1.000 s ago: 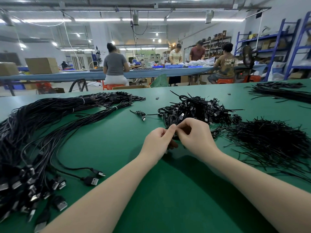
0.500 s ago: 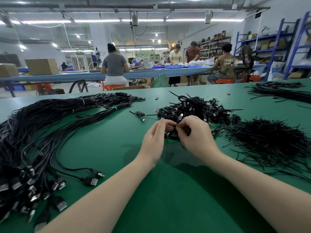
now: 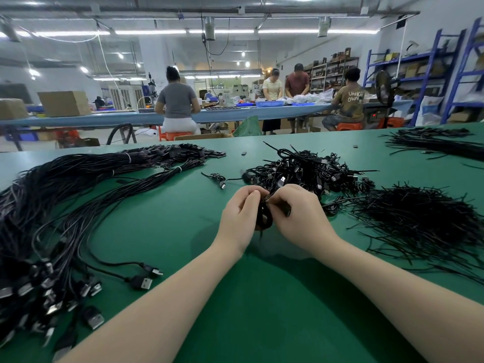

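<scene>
The small coiled black USB cable (image 3: 264, 218) hangs between both hands just above the green table top (image 3: 235, 310), close in front of the heap of bound black cable coils (image 3: 309, 171). The left hand (image 3: 241, 216) grips the coil with its fingers curled over the top. The right hand (image 3: 298, 217) pinches it from the other side, and a dark plug end (image 3: 287, 210) peeks out under its fingers. Thin black strands (image 3: 270, 191) stick up where the two sets of fingertips meet, and they look like the ends of a wire tie.

A second ago the fingertips met point to point and hid nearly all of the coil. Half a second ago the left fingers began to curl. Now they have rolled over the top and the palms have parted, so the dark loop shows between them. The hands have hardly shifted on the table. I read this as a turn of the tie round the coil, so the binding is probably close to done and the coil nearly ready for the heap.

To the right lies a loose mound of thin black wire ties (image 3: 419, 221). To the left sweeps a long bundle of uncoiled black USB cables (image 3: 65, 192), its plugs nearest the person
</scene>
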A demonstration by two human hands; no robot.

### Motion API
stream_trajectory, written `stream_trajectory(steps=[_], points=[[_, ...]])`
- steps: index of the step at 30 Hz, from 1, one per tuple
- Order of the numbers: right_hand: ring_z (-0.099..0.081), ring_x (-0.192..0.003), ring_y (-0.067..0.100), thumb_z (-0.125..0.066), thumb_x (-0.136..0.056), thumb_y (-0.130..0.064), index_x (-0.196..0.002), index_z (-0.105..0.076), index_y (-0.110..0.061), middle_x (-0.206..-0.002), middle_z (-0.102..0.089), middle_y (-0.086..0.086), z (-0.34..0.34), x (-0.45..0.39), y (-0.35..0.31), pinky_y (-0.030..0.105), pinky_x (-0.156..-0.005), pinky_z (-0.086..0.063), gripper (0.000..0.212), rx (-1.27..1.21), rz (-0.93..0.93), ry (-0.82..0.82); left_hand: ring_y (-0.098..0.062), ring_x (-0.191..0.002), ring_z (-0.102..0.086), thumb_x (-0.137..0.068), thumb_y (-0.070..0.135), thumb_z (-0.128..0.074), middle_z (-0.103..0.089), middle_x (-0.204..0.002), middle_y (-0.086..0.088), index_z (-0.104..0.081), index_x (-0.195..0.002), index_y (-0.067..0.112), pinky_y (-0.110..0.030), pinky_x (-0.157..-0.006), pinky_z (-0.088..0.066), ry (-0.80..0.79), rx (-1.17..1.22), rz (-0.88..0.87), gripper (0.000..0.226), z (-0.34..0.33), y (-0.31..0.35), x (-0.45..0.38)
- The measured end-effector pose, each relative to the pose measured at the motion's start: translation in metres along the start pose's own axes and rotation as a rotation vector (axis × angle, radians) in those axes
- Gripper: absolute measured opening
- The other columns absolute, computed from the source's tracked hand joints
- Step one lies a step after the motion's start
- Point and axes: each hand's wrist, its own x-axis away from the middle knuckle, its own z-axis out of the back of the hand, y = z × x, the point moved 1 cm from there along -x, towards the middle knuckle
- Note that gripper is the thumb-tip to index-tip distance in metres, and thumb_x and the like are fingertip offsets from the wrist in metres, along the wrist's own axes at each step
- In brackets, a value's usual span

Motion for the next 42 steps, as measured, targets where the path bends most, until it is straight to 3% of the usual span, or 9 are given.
stream_trajectory(steps=[5,12,15,18,21,25,29,35,42], points=[[-0.051,-0.07,0.026,-0.063,-0.07,0.013,-0.071,-0.061,0.002,-0.071,-0.056,0.008,0.008,0.001,0.002,0.027,-0.065,-0.034,0.012,0.134,0.138,0.063,-0.011,-0.069,-0.07,-0.091,0.002,-0.044,-0.071,-0.07,0.008,-0.065,-0.105,0.02,-0.018,-0.058,-0.053,-0.105,0.081,0.213,0.031,0.001,0.0,-0.003],[-0.05,-0.069,0.023,-0.066,-0.075,0.008,-0.075,-0.061,0.0,-0.074,-0.057,0.006,0.006,0.0,0.005,0.026,-0.064,-0.036,0.009,0.061,0.109,0.133,-0.006,-0.077,-0.057,-0.083,0.013,-0.074,-0.065,-0.085,0.003,-0.07,-0.093,0.038,-0.018,-0.079,-0.046,-0.052,-0.045,0.003,0.027,0.006,-0.007,-0.003],[-0.048,-0.069,0.017,-0.067,-0.076,0.007,-0.075,-0.062,-0.002,-0.073,-0.057,0.003,0.005,-0.001,0.004,0.024,-0.064,-0.036,0.01,0.04,0.099,0.171,0.007,-0.083,-0.055,-0.084,0.023,-0.072,-0.06,-0.097,0.01,-0.067,-0.085,0.042,-0.009,-0.077,-0.041,0.04,-0.226,-0.099,0.02,0.006,-0.008,-0.005],[-0.055,-0.071,0.022,-0.068,-0.079,0.004,-0.075,-0.063,-0.002,-0.074,-0.06,0.005,0.003,0.0,0.002,0.029,-0.064,-0.044,0.008,0.01,0.105,0.167,-0.005,-0.076,-0.064,-0.091,0.028,-0.064,-0.072,-0.082,0.008,-0.07,-0.082,0.032,-0.02,-0.071,-0.047,0.01,-0.162,-0.021,0.011,0.003,-0.006,-0.003],[-0.058,-0.074,0.026,-0.068,-0.081,0.002,-0.076,-0.064,-0.001,-0.075,-0.061,0.007,0.002,0.0,0.001,0.035,-0.069,-0.049,0.007,0.021,0.114,0.142,-0.016,-0.058,-0.051,-0.094,0.031,-0.058,-0.059,-0.064,-0.002,-0.069,-0.071,0.024,-0.028,-0.056,-0.041,-0.006,-0.143,0.042,0.027,0.004,-0.006,-0.003],[-0.058,-0.071,0.032,-0.067,-0.079,0.007,-0.074,-0.063,0.003,-0.072,-0.06,0.012,0.004,0.002,-0.002,0.035,-0.069,-0.049,0.007,0.163,0.241,0.065,-0.011,-0.052,-0.058,-0.093,0.019,-0.062,-0.067,-0.067,0.0,-0.059,-0.108,0.02,-0.019,-0.043,-0.042,-0.015,0.127,0.216,0.016,0.006,-0.003,-0.005],[-0.059,-0.068,0.036,-0.063,-0.08,0.005,-0.076,-0.065,0.005,-0.073,-0.061,0.017,0.003,0.001,-0.006,0.045,-0.065,-0.053,0.005,0.309,0.385,0.037,-0.009,-0.042,-0.049,-0.094,0.007,-0.053,-0.063,-0.058,-0.003,-0.06,-0.102,0.026,-0.016,-0.04,-0.035,-0.097,0.308,0.354,0.021,0.015,0.002,-0.008],[-0.061,-0.08,0.037,-0.065,-0.08,0.005,-0.085,-0.069,0.003,-0.081,-0.065,0.017,0.0,0.005,-0.002,0.036,-0.076,-0.048,0.006,0.147,0.228,0.081,-0.01,-0.057,-0.063,-0.092,0.001,-0.035,-0.069,-0.069,-0.001,-0.069,-0.099,0.02,-0.016,-0.051,-0.045,-0.162,0.288,0.354,0.039,0.013,0.002,-0.007],[-0.061,-0.091,0.033,-0.064,-0.084,0.001,-0.092,-0.069,0.001,-0.089,-0.068,0.013,-0.002,0.004,0.006,0.034,-0.08,-0.047,0.009,0.075,0.07,0.083,-0.009,-0.071,-0.06,-0.09,-0.011,-0.05,-0.069,-0.089,-0.004,-0.07,-0.101,0.028,-0.014,-0.063,-0.047,-0.141,0.018,0.106,0.045,0.011,-0.009,-0.005]])
